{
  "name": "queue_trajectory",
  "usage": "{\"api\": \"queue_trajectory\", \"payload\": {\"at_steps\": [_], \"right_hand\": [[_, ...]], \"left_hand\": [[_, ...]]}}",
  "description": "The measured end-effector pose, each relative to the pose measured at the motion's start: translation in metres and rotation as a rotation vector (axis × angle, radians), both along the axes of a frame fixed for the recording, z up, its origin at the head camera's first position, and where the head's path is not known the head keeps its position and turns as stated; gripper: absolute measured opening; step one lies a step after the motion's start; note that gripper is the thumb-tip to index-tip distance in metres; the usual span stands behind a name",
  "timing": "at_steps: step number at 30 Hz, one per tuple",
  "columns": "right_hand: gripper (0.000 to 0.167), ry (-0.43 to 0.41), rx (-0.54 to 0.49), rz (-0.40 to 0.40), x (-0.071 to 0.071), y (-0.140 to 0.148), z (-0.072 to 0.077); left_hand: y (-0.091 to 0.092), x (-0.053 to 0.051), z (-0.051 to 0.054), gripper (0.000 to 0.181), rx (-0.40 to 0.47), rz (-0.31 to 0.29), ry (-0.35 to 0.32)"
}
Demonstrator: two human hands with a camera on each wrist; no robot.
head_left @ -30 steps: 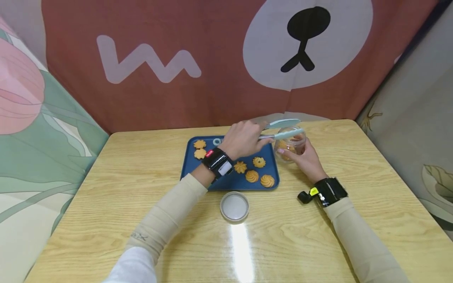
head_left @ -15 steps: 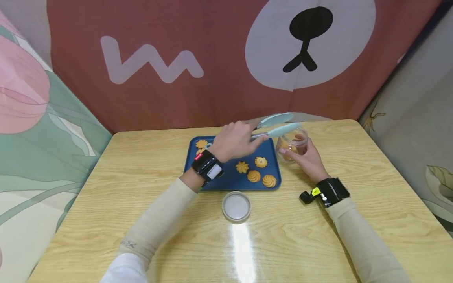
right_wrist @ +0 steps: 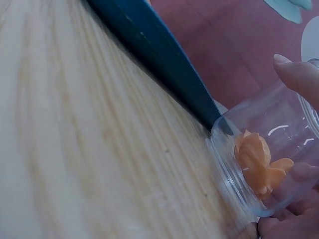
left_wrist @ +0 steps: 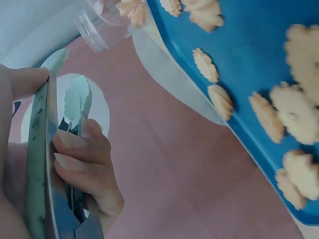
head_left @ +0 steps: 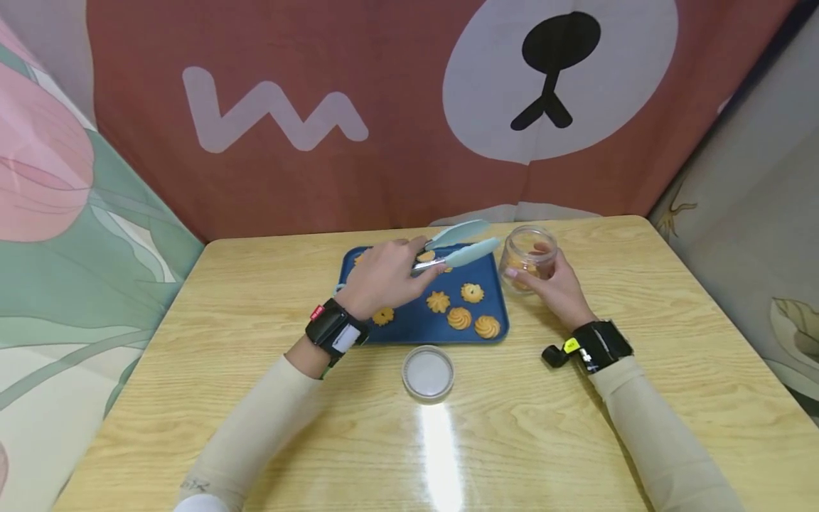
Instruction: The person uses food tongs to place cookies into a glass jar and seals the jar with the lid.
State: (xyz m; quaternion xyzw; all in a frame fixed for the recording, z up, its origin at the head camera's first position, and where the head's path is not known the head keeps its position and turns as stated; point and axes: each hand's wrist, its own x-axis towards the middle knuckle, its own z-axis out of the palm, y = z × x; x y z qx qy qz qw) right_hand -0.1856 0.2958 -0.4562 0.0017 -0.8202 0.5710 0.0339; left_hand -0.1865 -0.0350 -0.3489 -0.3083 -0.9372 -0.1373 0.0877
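While the left hand [head_left: 384, 275] clamps mint-tipped tongs [head_left: 472, 252] above the blue cookie tray [head_left: 416, 333], their spread tips point rightward at the lidless clear jar [head_left: 521, 257] the right hand [head_left: 564, 297] grips.

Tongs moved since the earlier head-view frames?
Yes, left against the tray: the tongs overlapped the jar a second ago; now they end near the tray's right edge.

red wristband tag [head_left: 317, 312], yellow wristband tag [head_left: 571, 345], sleeve print [head_left: 195, 486], none legible
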Motion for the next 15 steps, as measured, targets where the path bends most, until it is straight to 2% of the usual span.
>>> {"api": "queue_trajectory", "payload": {"at_steps": [4, 10, 15], "right_hand": [[0.096, -0.004, 0.011, -0.003, 0.000, -0.001, 0.000], [0.097, -0.012, 0.003, -0.001, 0.000, -0.001, -0.001], [0.097, -0.016, -0.006, 0.000, 0.001, -0.002, 0.001]], "left_hand": [[-0.014, 0.007, -0.006, 0.065, 0.014, 0.027, -0.018], [-0.031, 0.016, -0.017, 0.066, 0.056, 0.045, -0.091], [-0.043, 0.021, -0.026, 0.064, 0.042, 0.065, -0.115]]}}
